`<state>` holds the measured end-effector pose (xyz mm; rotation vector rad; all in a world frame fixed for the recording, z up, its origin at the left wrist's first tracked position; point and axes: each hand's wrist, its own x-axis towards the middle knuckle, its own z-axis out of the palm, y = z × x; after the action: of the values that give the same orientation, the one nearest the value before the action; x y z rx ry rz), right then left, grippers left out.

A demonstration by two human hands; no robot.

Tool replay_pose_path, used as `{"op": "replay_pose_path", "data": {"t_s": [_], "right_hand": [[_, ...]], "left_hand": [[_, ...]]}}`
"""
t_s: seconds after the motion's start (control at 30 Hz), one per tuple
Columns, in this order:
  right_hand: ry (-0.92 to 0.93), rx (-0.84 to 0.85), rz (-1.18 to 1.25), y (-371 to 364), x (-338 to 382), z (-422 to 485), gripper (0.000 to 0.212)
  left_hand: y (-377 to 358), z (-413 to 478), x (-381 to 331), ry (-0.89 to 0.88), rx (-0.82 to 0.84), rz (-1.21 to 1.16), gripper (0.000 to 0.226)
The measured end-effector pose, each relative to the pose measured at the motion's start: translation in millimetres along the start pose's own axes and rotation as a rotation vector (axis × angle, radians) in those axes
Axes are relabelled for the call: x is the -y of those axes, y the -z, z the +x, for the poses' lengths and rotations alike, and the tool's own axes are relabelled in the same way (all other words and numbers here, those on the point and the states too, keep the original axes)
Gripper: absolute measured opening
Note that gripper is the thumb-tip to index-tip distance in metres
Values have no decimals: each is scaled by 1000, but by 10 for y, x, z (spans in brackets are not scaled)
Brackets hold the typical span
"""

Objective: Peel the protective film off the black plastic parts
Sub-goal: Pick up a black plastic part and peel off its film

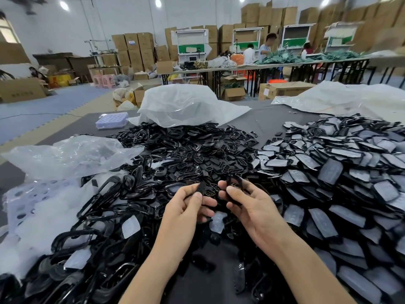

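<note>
Left hand [186, 207] pinches a small black part [201, 189], right hand [247, 205] grips a black frame [233, 183], both just left of the filmed pile [339, 172]; that heap looks unpeeled, bare frames [98, 205] lie farther left

Heaped black plastic parts [192, 154]; film [329, 171] covers many.

A white wall [109, 16] fills the upper left, with round ceiling lights [64, 5] glaring along the top. Stacked cardboard boxes [135, 49] line the far side behind white-framed workstations [191, 43] and long folding tables [285, 62]. Blue floor matting [54, 106] spreads at left; the bright patch at the left edge is perhaps a window [6, 31].
</note>
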<state>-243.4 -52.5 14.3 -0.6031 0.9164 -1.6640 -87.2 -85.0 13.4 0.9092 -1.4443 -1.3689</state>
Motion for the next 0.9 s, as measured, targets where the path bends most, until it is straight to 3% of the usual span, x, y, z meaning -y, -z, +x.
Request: {"op": "replay_pose_path", "data": {"t_s": [0.2,0.37,0.53,0.67,0.9], "right_hand": [[112,-8,-396,-1,-58,-53,28],[261,-73,-680,31,-39,-57,20],[296,-29,-775,26,-71,-95,23],[290,29,-755,-7,-86,-111,17],[322,88,-737,-23,-48,-120,21]], "left_hand": [[-8,-27,22,12,-21,-40,20],[-23,-55,18,-135,-58,170,28],[-50,-66,50,-188,-122,297,18],[-34,-32,65,-201,-177,238,20],[24,-32,24,-32,-11,23,27]]}}
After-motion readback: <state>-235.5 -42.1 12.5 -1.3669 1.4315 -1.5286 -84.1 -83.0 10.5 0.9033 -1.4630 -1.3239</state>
